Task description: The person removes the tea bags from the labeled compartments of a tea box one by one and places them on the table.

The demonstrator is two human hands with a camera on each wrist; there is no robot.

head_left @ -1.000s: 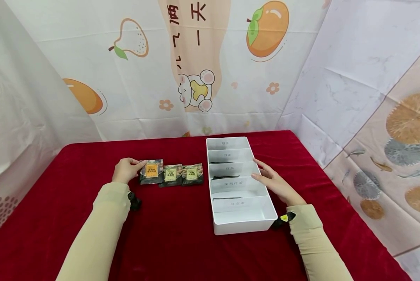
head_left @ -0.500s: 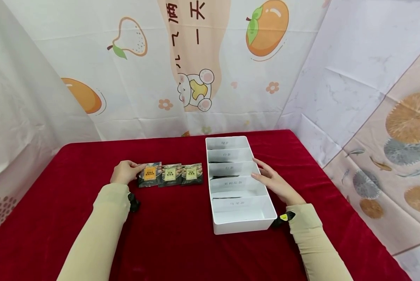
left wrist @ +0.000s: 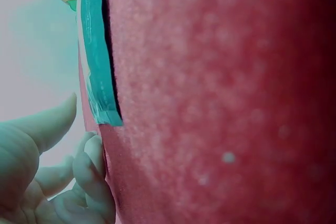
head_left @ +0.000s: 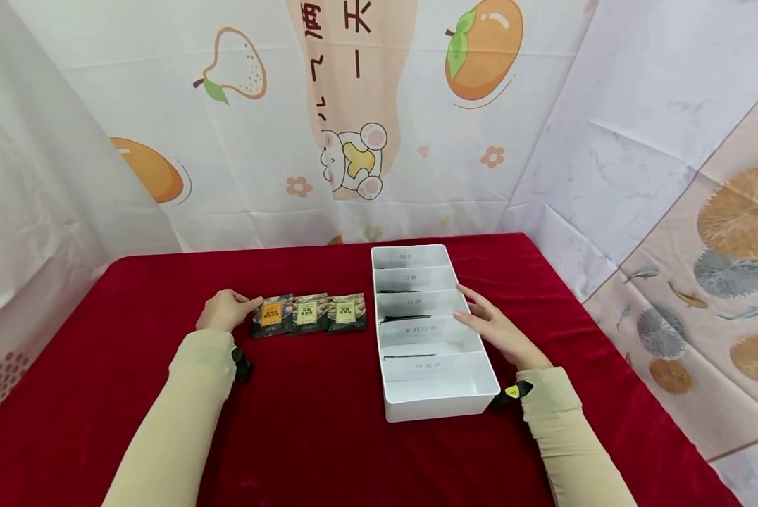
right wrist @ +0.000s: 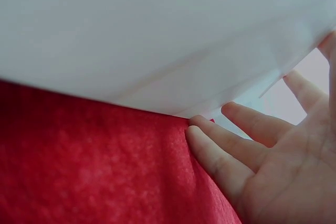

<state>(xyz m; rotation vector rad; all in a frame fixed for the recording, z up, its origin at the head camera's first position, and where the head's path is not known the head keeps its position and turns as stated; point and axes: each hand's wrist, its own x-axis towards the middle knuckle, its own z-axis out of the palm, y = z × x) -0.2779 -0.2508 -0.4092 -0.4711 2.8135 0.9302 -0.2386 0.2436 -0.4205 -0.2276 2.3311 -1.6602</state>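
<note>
Three dark sachets lie in a row on the red cloth. The left one [head_left: 272, 315] has an orange label; the middle one [head_left: 309, 313] and the right one [head_left: 346, 313] have pale yellow-green labels. My left hand [head_left: 223, 310] is at the left edge of the orange-labelled sachet. In the left wrist view its thumb stands apart from the loosely bent fingers, and the sachet [left wrist: 97, 51] lies just beyond them. A long white divided box [head_left: 439, 407] stands right of the row. My right hand [head_left: 496, 334] touches its right side with spread, fairly straight fingers [right wrist: 257, 124].
The box has several compartments with printed labels on the dividers; dark packet edges show in some, and the nearest one shows a bare white floor. Red cloth [head_left: 303, 436] covers the table. Printed curtains [head_left: 246, 162] hang behind and at the sides.
The orange-labelled sachet has come down toward me into line with the other two. My left hand has moved slightly with it and now has its thumb off it. The right hand stays still.
</note>
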